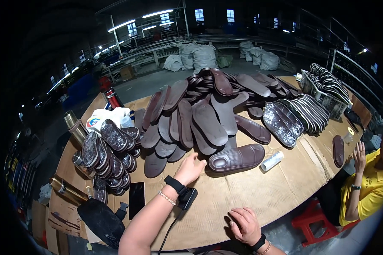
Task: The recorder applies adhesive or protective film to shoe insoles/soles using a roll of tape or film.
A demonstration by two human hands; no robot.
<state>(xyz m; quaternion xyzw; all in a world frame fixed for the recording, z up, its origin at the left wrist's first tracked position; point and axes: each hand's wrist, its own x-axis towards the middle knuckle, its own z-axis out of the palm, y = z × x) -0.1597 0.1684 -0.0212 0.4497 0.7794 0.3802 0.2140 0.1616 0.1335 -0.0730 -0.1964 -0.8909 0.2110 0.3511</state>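
Note:
A big heap of dark brown shoe soles (208, 122) covers the middle of the table. In front of it lies a brown sole (242, 158) with a textured middle and an oval heel patch, apparently on top of another. My left hand (190, 169) is just left of this sole's heel end, thumb and fingers apart, with nothing visible in it. Nearer the table's front edge, my right hand (245, 224) hovers palm down over the cardboard, fingers loosely bent and holding nothing visible. A small white roll (272, 161) lies right of the sole.
Plastic-wrapped sole bundles (110, 159) are stacked at left, beside a phone (136, 199), a black pouch (100, 223) and flasks (74, 127). More wrapped soles (283, 122) and a full crate (325, 95) stand at right. A person in yellow (376, 182) sits near a red stool (317, 223).

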